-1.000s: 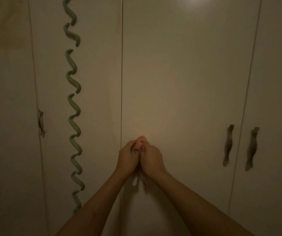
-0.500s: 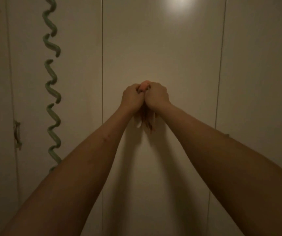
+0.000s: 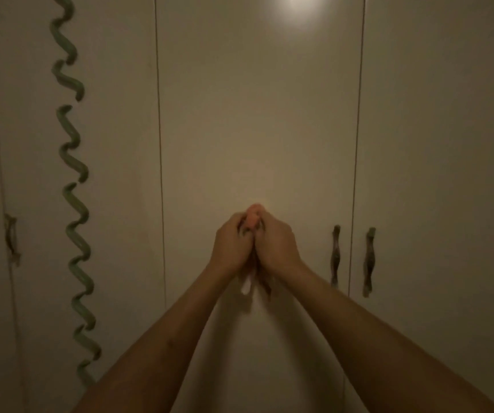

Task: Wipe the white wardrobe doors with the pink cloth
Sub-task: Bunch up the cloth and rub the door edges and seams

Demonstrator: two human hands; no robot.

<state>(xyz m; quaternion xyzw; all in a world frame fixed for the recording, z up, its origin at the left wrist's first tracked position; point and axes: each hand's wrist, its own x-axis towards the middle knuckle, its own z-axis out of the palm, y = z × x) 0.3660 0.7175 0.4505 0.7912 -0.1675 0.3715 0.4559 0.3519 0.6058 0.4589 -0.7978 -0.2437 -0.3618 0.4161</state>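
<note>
Both my hands are clasped together against the middle white wardrobe door (image 3: 257, 129). My left hand (image 3: 232, 244) and my right hand (image 3: 275, 244) grip the bunched pink cloth (image 3: 253, 217) between them. A pink tip shows above the fingers, and pale ends of the cloth (image 3: 247, 286) hang below the wrists. Most of the cloth is hidden inside the fists. The room is dim.
Two dark wavy handles (image 3: 335, 254) (image 3: 368, 260) flank the door seam to the right of my hands. A green wavy decoration (image 3: 74, 204) runs down the left door. Another handle (image 3: 11, 238) sits at the far left. A light reflection (image 3: 302, 4) glares at the top.
My clasped hands with the cloth went up the middle door and have now come back down to about handle height. The right-hand handles are back in view.
</note>
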